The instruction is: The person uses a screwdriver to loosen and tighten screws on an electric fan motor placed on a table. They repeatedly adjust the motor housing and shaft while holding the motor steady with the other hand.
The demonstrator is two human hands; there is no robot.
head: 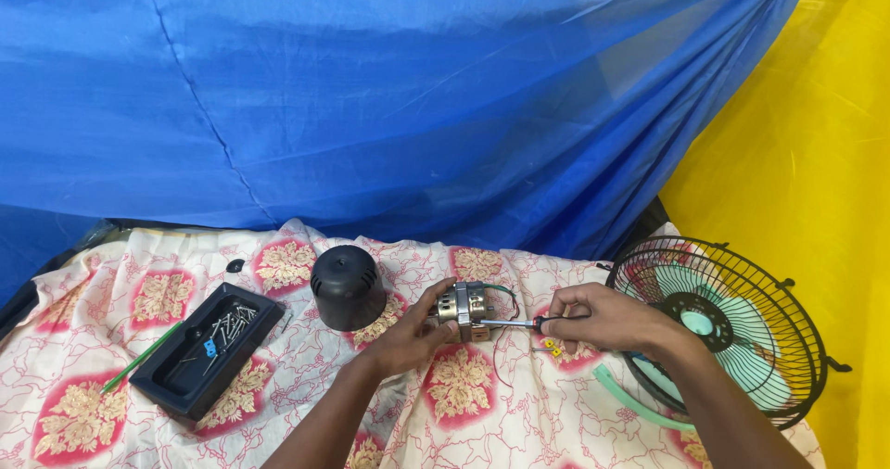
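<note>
My left hand (414, 329) grips a small metal fan motor (466, 307) with thin wires trailing from it, holding it just above the flowered cloth. My right hand (603, 319) is closed on a screwdriver (512, 323), whose shaft points left and touches the motor's side. Small yellow connectors (552, 346) lie on the cloth under the right hand.
A black domed motor cover (347, 286) stands left of the motor. A black tray (206, 348) with several screws lies at the left, a green pen (139, 359) beside it. A fan guard with green blades (718, 325) lies at the right. Blue and yellow drapes hang behind.
</note>
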